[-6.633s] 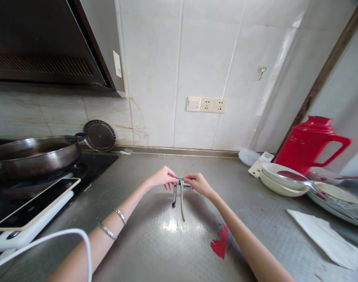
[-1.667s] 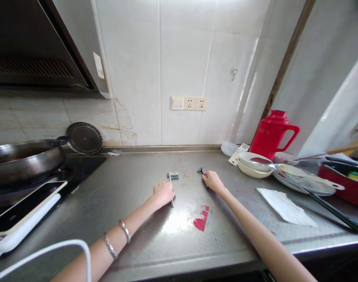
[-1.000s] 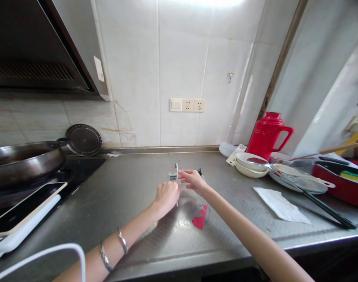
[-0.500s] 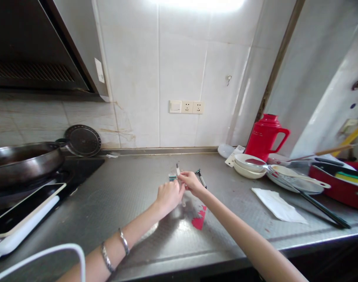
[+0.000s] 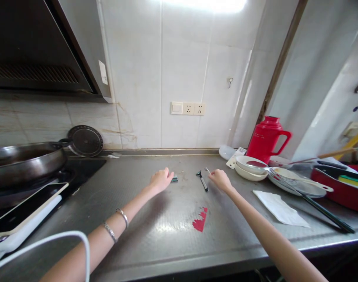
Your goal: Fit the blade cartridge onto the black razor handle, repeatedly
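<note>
Beyond both the left grip and the right grip rises a glossy pale-grey tiled wall, a bright white glare high on it. A cream rectangular switch-and-socket panel sits above the gap between the grips. Under them lies a silvery textured metal desk. Left of the left grip — a glossy black cooktop beneath a dark metal range hood. Up and right of the right grip, a slanting brown strip borders a grey-white side wall.

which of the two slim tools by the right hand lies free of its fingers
The grey-handled tool with the black head, lying on the counter. The other tool is pinched in the right hand, with only one end showing.
</note>
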The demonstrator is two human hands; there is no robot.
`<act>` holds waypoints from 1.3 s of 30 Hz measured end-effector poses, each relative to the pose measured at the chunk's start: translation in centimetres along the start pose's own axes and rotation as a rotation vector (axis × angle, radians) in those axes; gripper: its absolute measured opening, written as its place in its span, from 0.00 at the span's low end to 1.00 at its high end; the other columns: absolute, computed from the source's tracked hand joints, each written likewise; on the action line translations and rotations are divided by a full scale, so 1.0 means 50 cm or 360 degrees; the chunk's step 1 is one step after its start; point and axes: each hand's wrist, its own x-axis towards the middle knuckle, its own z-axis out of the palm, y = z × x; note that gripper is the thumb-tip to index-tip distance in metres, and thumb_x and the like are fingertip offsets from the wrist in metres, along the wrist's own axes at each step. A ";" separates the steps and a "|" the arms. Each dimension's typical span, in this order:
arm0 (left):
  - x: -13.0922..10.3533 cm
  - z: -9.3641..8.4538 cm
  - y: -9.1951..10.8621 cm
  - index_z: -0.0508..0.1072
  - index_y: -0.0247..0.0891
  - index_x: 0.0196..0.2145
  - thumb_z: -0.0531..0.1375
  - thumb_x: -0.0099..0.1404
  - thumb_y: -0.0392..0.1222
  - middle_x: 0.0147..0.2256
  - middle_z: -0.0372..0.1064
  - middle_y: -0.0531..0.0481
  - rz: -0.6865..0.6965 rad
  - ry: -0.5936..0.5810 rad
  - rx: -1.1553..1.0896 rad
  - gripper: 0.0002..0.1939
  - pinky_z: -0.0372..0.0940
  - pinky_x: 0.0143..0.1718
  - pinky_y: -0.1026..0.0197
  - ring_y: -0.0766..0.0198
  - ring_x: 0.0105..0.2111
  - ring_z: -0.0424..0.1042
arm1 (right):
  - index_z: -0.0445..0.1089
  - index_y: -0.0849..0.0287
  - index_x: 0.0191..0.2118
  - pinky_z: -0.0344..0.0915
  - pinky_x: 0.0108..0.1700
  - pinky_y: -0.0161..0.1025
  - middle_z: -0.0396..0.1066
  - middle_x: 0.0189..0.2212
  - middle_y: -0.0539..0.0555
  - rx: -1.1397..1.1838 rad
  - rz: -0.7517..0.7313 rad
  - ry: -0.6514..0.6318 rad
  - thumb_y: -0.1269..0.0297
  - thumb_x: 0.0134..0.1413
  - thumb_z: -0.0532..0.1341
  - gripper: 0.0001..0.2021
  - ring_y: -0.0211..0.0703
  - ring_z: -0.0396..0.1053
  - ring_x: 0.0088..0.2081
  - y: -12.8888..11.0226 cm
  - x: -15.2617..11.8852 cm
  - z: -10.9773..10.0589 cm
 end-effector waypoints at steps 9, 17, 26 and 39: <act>0.008 0.070 -0.031 0.55 0.33 0.52 0.53 0.60 0.48 0.52 0.60 0.38 0.0420 -0.0020 -0.0180 0.26 0.56 0.50 0.58 0.56 0.52 0.60 | 0.72 0.64 0.41 0.61 0.38 0.37 0.72 0.39 0.67 -0.0171 -0.0144 -0.0139 0.64 0.53 0.52 0.16 0.51 0.70 0.42 -0.006 -0.012 0.030; 0.026 0.105 -0.038 0.52 0.30 0.55 0.54 0.59 0.46 0.56 0.56 0.35 0.0429 0.0005 -0.0249 0.30 0.51 0.56 0.55 0.55 0.56 0.56 | 0.73 0.63 0.40 0.61 0.38 0.37 0.72 0.39 0.66 -0.0145 -0.0145 -0.0175 0.63 0.53 0.53 0.15 0.50 0.70 0.41 0.002 0.000 0.032; 0.059 0.124 -0.072 0.52 0.33 0.56 0.58 0.53 0.37 0.50 0.63 0.38 0.0327 -0.0039 -0.0452 0.33 0.55 0.53 0.57 0.58 0.51 0.62 | 0.70 0.63 0.46 0.59 0.39 0.33 0.73 0.40 0.62 -0.0006 -0.0150 -0.0103 0.63 0.53 0.52 0.18 0.47 0.70 0.42 0.029 0.027 -0.009; 0.079 0.141 -0.082 0.50 0.33 0.56 0.56 0.55 0.37 0.49 0.64 0.40 0.0434 -0.0037 -0.0504 0.33 0.56 0.51 0.58 0.59 0.48 0.64 | 0.72 0.63 0.44 0.57 0.29 0.32 0.69 0.17 0.50 0.0431 -0.0620 -0.0166 0.67 0.49 0.53 0.17 0.38 0.66 0.23 -0.031 0.004 -0.038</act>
